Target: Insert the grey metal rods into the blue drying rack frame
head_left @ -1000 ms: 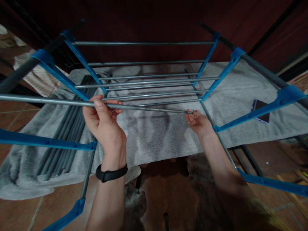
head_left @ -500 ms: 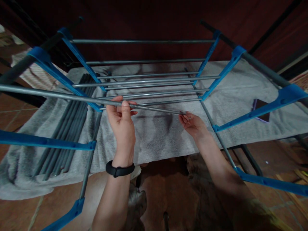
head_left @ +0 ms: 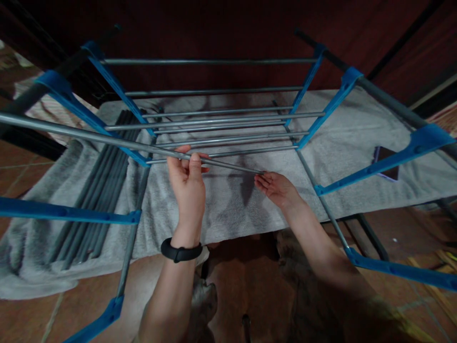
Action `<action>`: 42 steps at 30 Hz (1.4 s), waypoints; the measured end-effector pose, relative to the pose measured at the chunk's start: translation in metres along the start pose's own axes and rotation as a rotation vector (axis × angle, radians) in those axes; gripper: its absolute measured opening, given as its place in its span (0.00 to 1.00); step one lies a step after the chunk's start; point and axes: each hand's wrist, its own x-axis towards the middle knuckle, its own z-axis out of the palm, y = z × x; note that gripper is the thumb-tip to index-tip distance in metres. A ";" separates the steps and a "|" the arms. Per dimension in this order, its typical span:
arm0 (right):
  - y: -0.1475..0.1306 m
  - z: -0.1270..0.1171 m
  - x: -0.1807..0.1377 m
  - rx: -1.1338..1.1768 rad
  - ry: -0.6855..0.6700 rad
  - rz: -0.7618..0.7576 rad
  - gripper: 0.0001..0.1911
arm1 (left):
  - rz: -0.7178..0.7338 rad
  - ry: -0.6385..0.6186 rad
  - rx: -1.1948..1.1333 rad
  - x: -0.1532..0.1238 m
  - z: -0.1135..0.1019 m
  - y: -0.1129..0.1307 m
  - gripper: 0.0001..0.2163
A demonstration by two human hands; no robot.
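Note:
A long grey metal tube [head_left: 143,148] slants across the view, from the left edge down to the middle. My left hand [head_left: 188,177] pinches it between thumb and fingers, partway along. At the tube's right end, the fingertips of my right hand [head_left: 274,187] are closed on it. Around my hands stands a rack frame with blue plastic brackets [head_left: 378,167], dark side poles [head_left: 387,103] and several grey crossbars [head_left: 214,62] fitted between the brackets at the back. The held tube passes in front of the left brackets; its left end lies out of view.
A grey fleece cloth [head_left: 228,214] covers the low surface under the rack. Several loose tubes [head_left: 91,209] lie side by side on its left part. A dark phone-like object [head_left: 386,163] rests at the right, behind a bracket. Tiled floor [head_left: 246,276] shows below.
The tube's right end has shifted a little left and down, with my right hand moving along. My left hand sits slightly farther right and lower, closer to my right hand.

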 end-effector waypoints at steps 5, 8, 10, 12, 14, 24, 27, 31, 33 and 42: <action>0.004 0.002 -0.001 -0.049 -0.007 0.003 0.11 | 0.002 0.003 -0.010 -0.001 0.001 0.001 0.13; 0.010 0.004 -0.004 -0.060 -0.021 0.019 0.09 | -0.009 -0.009 -0.005 -0.002 0.003 0.002 0.12; 0.014 0.006 -0.006 -0.062 -0.037 0.032 0.09 | -0.012 -0.016 0.000 -0.003 0.004 0.002 0.12; 0.019 0.008 -0.008 -0.079 -0.057 0.041 0.09 | -0.008 -0.024 0.001 -0.004 0.006 0.003 0.12; 0.022 0.009 -0.009 -0.104 -0.074 0.047 0.10 | -0.003 -0.030 0.005 -0.005 0.007 0.004 0.12; 0.025 0.009 -0.009 -0.148 -0.111 0.028 0.11 | 0.001 -0.026 0.018 -0.006 0.008 0.006 0.14; 0.027 0.011 -0.011 -0.165 -0.123 0.025 0.10 | -0.001 -0.026 0.008 -0.006 0.008 0.005 0.13; 0.031 0.013 -0.013 -0.198 -0.173 0.031 0.09 | -0.021 -0.043 0.013 -0.008 0.010 0.004 0.12; 0.033 0.014 -0.013 -0.230 -0.195 0.029 0.09 | -0.018 -0.050 0.018 -0.008 0.010 0.003 0.13; 0.034 0.012 -0.013 -0.267 -0.234 -0.023 0.09 | -0.001 -0.083 -0.012 -0.010 0.012 0.000 0.15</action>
